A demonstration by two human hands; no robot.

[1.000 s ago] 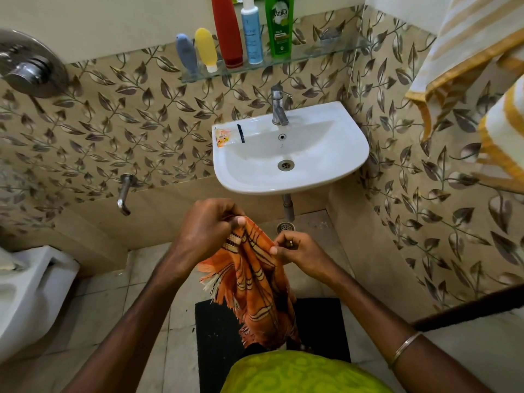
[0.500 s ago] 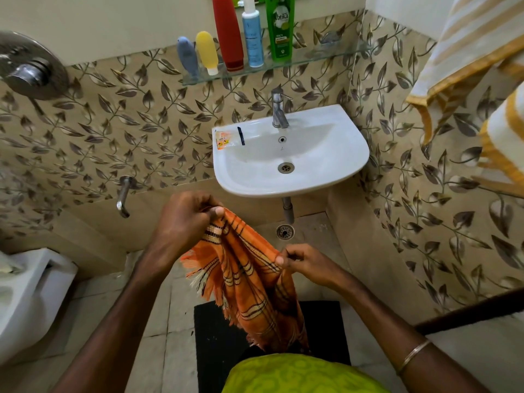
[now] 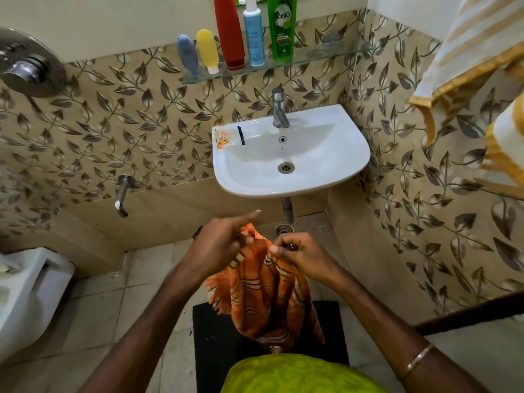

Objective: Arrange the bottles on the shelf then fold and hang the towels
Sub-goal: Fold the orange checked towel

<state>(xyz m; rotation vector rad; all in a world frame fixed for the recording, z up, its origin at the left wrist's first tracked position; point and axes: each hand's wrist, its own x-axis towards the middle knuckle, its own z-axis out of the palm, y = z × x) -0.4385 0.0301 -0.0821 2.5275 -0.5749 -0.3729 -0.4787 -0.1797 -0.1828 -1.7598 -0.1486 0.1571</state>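
One green bottle (image 3: 282, 26), label reading "Vatika"

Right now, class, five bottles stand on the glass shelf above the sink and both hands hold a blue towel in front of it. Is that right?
One detail is wrong: the towel is orange with stripes, not blue. The head view shows it held by the left hand and right hand in front of the sink, with five bottles on the glass shelf.

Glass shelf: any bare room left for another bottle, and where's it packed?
The glass shelf is bare on its right stretch, from the green bottle to the corner wall. The left part is packed: grey bottle, yellow bottle, red bottle, white-blue bottle and green stand side by side.
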